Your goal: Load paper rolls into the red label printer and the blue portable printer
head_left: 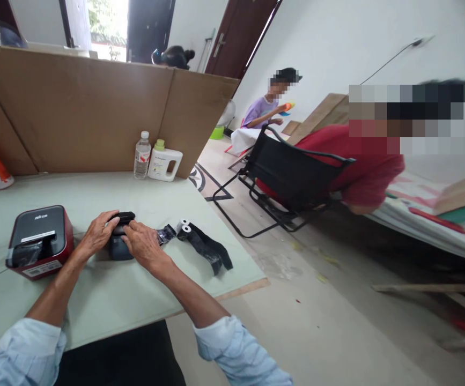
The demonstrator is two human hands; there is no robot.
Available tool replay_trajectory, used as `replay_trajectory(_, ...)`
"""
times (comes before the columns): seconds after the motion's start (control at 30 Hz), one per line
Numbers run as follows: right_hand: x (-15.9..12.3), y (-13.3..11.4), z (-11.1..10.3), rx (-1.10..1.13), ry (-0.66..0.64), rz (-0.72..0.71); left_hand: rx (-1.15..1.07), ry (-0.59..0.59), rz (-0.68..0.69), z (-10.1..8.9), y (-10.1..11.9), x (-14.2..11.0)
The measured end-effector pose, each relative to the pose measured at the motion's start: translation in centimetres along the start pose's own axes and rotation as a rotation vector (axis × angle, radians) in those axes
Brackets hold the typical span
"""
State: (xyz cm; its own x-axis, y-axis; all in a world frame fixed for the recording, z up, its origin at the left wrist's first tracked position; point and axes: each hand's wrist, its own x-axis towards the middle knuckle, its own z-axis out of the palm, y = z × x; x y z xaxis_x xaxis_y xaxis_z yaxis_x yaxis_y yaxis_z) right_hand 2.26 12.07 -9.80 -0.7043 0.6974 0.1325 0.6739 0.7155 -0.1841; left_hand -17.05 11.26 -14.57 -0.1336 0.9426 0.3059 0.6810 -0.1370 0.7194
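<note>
1. The left hand [100, 231] is curled over the left side of a small, boxy, dark blue-grey and black device [122, 250]. Its grip seems to be on the raised black top part; if it presses unevenly there, that part could slip or pinch a finger.
2. The right hand [144, 244] grasps the same device from the right, fingers over its upper side. The fingers cover the inside, so a misaligned piece could go unnoticed, and forcing it might strain the plastic.
3. The device is on the pale green covered table [115, 300], between the hands. A push from one side alone could make it slide.
4. Just beyond the right hand lies a crumpled, glossy dark strip [166, 235]; a sideways sweep of the wrist could catch it.
5. Further right, two small white-ended rolls [184, 227] sit by long, limp black strips [212, 249] near the table's edge. A nudge from the forearm might drag these off or set the rolls turning.
6. To the left stands a dark red and black box-shaped printer [65, 230], close to the left forearm; an elbow swinging outward could knock it.
</note>
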Motion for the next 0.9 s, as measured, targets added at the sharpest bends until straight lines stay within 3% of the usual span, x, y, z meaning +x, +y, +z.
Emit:
replay_trajectory(0.2,0.7,-0.6,-0.5,-0.012,-0.094,0.029,0.009,-0.003,-0.005,-0.1,0.3,0.0)
replay_trajectory(0.57,1.3,-1.8,-0.3,-0.034,-0.153,0.09,0.044,-0.02,-0.05,-0.6,1.3,0.2)
replay_trajectory(0.8,1.6,-1.6,-0.6,-0.045,-0.152,0.05,0.055,-0.015,-0.073,-0.6,1.4,0.8)
replay_trajectory(0.9,1.8,-1.4,-0.6,-0.044,-0.13,-0.039,0.063,0.016,-0.088,-0.8,0.8,1.4)
